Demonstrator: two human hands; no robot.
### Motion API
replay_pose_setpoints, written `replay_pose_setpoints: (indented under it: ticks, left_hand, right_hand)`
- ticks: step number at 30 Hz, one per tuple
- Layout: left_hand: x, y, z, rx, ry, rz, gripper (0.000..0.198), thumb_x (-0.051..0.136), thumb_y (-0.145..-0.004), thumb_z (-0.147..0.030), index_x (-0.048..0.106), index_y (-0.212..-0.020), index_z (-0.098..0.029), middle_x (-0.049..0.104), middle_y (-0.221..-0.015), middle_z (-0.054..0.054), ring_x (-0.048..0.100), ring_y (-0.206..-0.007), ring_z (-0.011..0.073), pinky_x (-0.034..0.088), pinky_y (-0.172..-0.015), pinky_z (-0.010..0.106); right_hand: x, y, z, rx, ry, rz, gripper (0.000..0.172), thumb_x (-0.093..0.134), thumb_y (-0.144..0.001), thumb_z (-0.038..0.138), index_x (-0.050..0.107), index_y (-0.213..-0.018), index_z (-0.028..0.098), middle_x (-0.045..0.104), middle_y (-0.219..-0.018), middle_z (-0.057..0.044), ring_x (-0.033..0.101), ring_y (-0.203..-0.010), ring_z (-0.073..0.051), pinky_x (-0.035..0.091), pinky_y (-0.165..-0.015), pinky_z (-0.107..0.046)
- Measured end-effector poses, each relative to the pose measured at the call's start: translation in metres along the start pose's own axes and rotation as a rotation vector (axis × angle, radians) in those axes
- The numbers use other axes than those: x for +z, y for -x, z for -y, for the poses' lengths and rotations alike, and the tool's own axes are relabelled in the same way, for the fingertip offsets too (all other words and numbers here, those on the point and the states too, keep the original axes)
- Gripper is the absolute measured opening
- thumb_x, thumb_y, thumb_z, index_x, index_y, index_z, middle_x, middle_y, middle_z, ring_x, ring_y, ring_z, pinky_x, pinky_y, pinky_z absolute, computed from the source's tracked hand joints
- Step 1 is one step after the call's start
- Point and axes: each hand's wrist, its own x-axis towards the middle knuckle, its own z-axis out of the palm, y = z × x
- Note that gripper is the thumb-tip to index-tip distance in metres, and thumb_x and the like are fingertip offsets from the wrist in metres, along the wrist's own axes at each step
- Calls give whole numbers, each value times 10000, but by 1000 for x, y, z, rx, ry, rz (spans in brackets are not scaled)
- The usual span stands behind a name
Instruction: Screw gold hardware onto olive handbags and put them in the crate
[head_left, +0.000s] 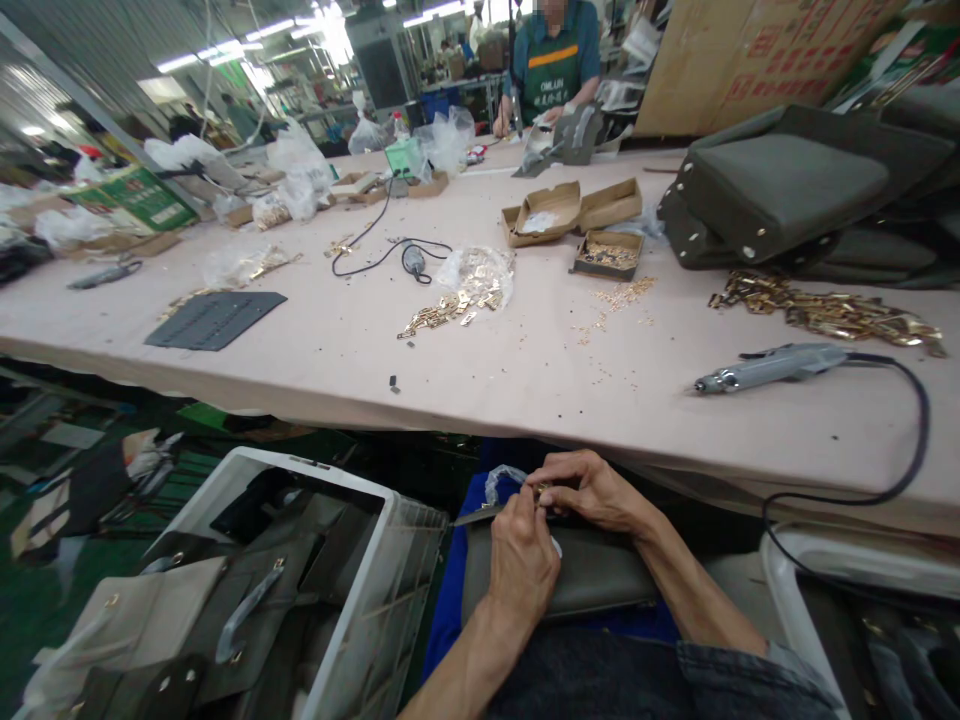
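Observation:
A dark olive handbag [592,578] lies on my lap at the table's front edge, with a plastic-wrapped handle [504,478] at its far side. My right hand [596,490] comes in from the right and pinches a small gold-coloured metal fitting [541,490] between thumb and fingers. Against it, above the bag, sits my left hand [523,560] with bent, closed fingers. Its fingertips meet the right ones at the fitting, and whatever they grip is hidden. Blue cloth [450,615] shows under the bag.
A white crate [379,560] of bags stands at left, another crate [780,570] at right. On the table [480,385] lie a corded electric screwdriver [772,368], gold fittings [832,308], small cardboard boxes [555,212] and stacked olive bags [787,180]. Across it works a person [556,65].

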Motion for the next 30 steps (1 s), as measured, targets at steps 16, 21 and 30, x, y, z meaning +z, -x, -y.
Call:
replay_pose_setpoints:
  ticks: [16,21,30]
  left_hand:
    - [22,-6,-26,-204,-423,175,575,364,-849,53,449,-1407,163,674,-1064,317,727,-828,354,594,-733,439]
    - [27,-6,-27,-154,-484,157,551,405,-830,61,495,-1367,152,671,-999,279,722,-754,304,591,-695,383]
    - [31,-6,-18,-95,-460,109,543,419,-846,38,473,-1376,142,678,-1038,292,726,-780,310,601,-705,390]
  right_hand:
    - [-1,3,1,-68,91,-26,291,686,-954,371,785,-1174,208,635,-876,-36,590,-741,-146,490,-645,-253]
    - [0,5,4,-46,76,-45,265,679,-950,352,798,-1136,206,637,-877,-39,599,-767,-157,495,-654,-251]
    - [2,7,-7,-45,-57,-139,244,743,-898,382,809,-1034,190,684,-911,-57,623,-739,-162,525,-624,-249]
